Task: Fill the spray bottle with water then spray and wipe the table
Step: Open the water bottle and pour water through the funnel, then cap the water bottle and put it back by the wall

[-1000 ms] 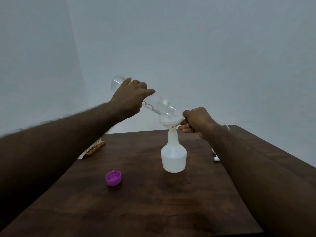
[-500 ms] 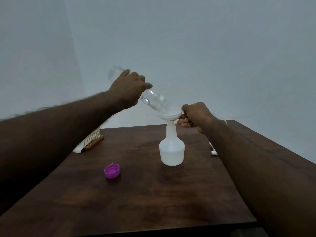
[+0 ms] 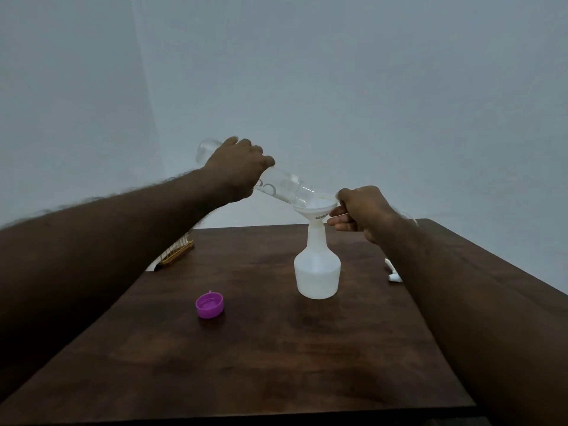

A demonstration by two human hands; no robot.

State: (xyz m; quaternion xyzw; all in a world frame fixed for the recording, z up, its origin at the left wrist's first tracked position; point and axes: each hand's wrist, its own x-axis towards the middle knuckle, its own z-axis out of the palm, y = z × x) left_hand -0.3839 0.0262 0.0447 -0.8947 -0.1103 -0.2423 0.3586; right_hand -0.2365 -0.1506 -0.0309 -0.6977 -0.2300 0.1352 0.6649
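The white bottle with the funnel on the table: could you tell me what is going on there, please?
A person is filling the spray bottle. The left hand grips a clear bottle, tilted with its mouth over the funnel seated in the spray bottle's neck; the right hand pinches the funnel's rim. A purple cap lies on the table.

Both arms reach forward, the left hand (held higher) gripping a clear bottle, the right hand pinching a funnel.

purple cap: open side up | slatted wooden item: far left, partly hidden
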